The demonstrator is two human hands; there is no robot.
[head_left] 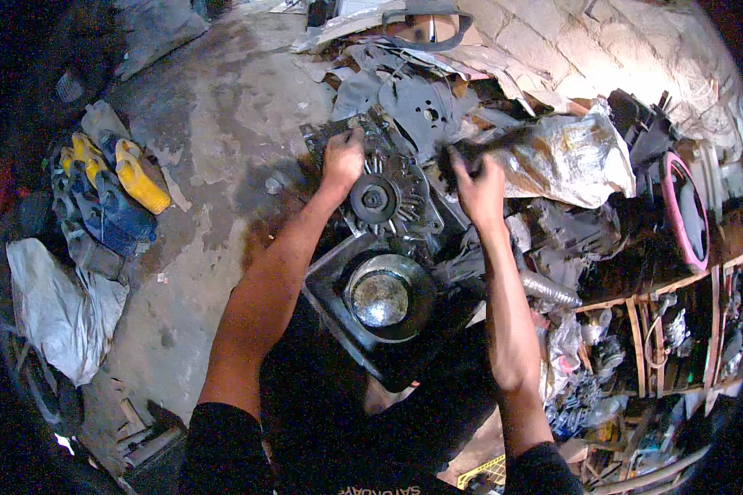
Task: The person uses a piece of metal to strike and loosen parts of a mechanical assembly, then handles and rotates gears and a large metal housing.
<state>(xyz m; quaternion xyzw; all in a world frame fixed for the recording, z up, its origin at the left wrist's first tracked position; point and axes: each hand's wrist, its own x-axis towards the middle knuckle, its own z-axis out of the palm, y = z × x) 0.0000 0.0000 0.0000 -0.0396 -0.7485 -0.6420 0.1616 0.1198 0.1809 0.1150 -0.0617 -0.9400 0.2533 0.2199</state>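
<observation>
A dark, greasy metal housing (pixel 409 194) with a round hub and radiating ribs lies in front of me, tilted. My left hand (pixel 344 158) is closed on its far left edge. Just right of the housing, my right hand (pixel 480 188) is closed, thumb pointing up, around a dark thing blurred by motion that I cannot make out. Nearer to me, below the housing, sits a black square-cornered tray (pixel 338 285). In its round opening rests a metal pan (pixel 378 299) with a shiny patch on the bottom.
Crumpled silver sheeting (pixel 570 161) and dark scrap panels (pixel 413 107) are heaped beyond and to the right. A pink-rimmed oval (pixel 685 210) stands above wooden shelves (pixel 636 342) of parts. Yellow and blue containers (pixel 144 181) and a pale sack (pixel 62 305) lie left on the stained floor.
</observation>
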